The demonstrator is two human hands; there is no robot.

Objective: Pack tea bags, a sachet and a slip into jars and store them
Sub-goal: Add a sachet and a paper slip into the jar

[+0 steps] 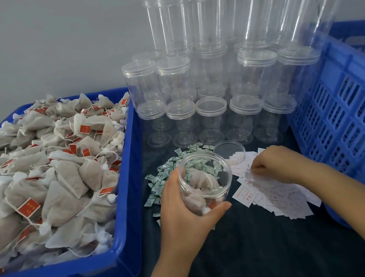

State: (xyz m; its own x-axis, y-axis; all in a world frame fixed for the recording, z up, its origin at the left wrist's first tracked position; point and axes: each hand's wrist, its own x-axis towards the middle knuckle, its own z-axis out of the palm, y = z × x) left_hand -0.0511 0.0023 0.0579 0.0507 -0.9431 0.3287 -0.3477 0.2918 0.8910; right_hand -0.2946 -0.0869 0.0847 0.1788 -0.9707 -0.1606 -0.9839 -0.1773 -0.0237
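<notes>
A dark-covered table [258,254] carries everything; to the left of the left hand sits a blue tray [127,221] heaped with tea bags [44,177], their red tags showing; to the right of the right hand stands a blue slatted crate [354,122]; beyond both hands rises a stack of clear lidded jars [210,79], some upright in tiers, the topmost leaning toward the crate; between the hands is an open jar [204,180], tilted with its mouth facing up and away, a few tea bags lying inside; the left hand [184,209] grips it, fingers wrapped round its far side and thumb across its near wall; just past it lies its loose lid [229,149]; a scatter of green-and-white sachets [166,177] lies under and beyond the left hand; white paper slips [282,196] are spread beneath the right hand [276,164], whose fingers are curled down and pinch at one slip on the pile.
</notes>
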